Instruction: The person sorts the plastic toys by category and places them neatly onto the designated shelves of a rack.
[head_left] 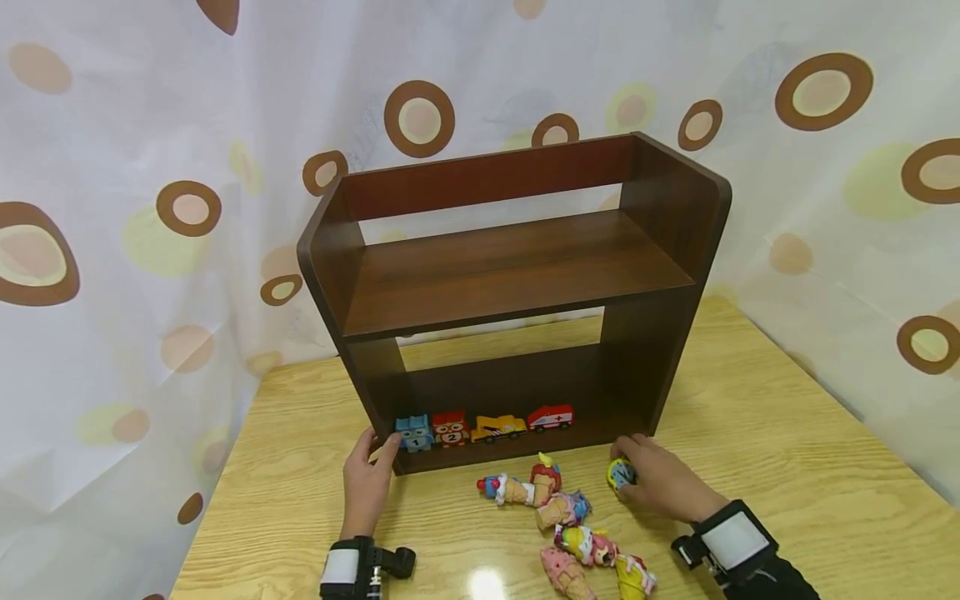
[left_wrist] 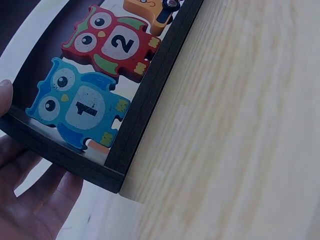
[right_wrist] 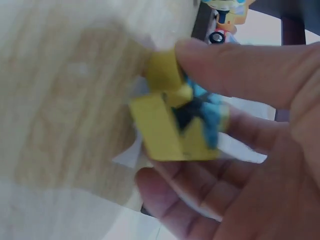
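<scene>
My left hand (head_left: 367, 479) grips the lower left side panel of a dark brown wooden shelf (head_left: 517, 267), thumb inside and fingers outside in the left wrist view. Beside it on the bottom shelf stand a blue owl block marked 1 (left_wrist: 77, 106) and a red owl block marked 2 (left_wrist: 112, 42). A yellow toy truck (head_left: 498, 428) and a red and white toy ambulance (head_left: 551, 417) continue the row. At the shelf's front right corner, my right hand (head_left: 663, 479) pinches a yellow and blue toy block (right_wrist: 160, 127). Blur hides the block's picture.
Several toy ice cream cones (head_left: 564, 570) lie loosely in front of the shelf on the light wooden table (head_left: 810, 467). Behind, a patterned cloth (head_left: 487, 67) hangs close to the shelf. The upper shelf board (head_left: 510, 267) sits above the toy row.
</scene>
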